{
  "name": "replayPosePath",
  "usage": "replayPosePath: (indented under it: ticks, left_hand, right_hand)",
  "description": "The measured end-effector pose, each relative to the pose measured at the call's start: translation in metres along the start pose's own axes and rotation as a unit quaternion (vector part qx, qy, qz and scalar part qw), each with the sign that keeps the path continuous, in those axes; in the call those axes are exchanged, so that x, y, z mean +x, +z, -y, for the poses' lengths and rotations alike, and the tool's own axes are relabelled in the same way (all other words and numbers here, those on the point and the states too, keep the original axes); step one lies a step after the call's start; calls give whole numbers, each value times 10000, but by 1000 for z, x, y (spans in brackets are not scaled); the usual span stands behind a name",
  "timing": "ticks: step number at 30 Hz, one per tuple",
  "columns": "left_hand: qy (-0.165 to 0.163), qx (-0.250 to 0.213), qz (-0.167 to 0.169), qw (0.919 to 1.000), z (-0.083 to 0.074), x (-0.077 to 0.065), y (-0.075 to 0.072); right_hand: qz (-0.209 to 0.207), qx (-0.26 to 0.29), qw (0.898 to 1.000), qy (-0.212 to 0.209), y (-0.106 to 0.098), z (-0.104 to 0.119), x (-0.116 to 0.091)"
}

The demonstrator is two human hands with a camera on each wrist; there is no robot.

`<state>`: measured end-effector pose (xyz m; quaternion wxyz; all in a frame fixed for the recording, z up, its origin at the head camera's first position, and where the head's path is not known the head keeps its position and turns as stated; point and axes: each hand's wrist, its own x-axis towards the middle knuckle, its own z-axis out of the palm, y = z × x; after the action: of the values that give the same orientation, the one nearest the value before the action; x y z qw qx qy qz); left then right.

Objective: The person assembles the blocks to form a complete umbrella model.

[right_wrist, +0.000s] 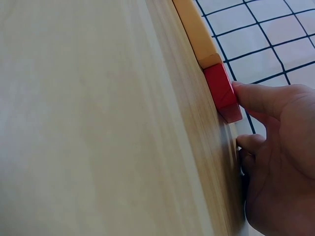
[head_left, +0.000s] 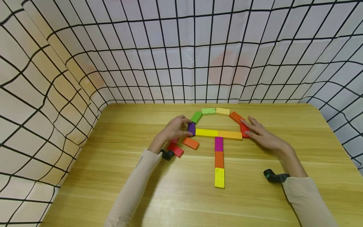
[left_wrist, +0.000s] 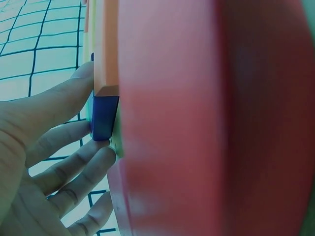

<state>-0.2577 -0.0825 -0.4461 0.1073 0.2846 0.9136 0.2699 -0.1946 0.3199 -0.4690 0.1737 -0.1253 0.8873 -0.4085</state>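
Mid-frame, left grip (head_left: 176, 128) pinches purple block (head_left: 192, 129); right grip (head_left: 265, 137), outstretched, touches red block (head_left: 244, 130); tabletop (head_left: 141, 116) ends close above.

The worktop (head_left: 184, 198) looks like smooth, grained wood with a soft sheen. The purple block (left_wrist: 104, 118) and red block (right_wrist: 220, 87) look smooth and faintly glossy; the sleeves (head_left: 134, 186) are matt cloth.

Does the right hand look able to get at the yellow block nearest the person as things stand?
Probably yes: the right hand seems only to touch the red block beside it, not grip it, and bare tabletop lies between the hand and that yellow block.
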Motion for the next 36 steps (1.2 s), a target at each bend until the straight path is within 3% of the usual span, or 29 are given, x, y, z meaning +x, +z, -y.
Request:
replayPosePath:
  ticks: [25,30,36]
  left_hand:
    - [-21,-60,-47,10000,-1,0,2]
    - [-16,-185,-79,9998,-1,-4,1]
    - [120,-134,-358,9992,-1,-16,0]
  right_hand:
    - [1,80,9999,67,-1,1,-2]
    - [11,86,10000,28,-1,0,-1]
    - [-3,-45,10000,-23,-1,0,1]
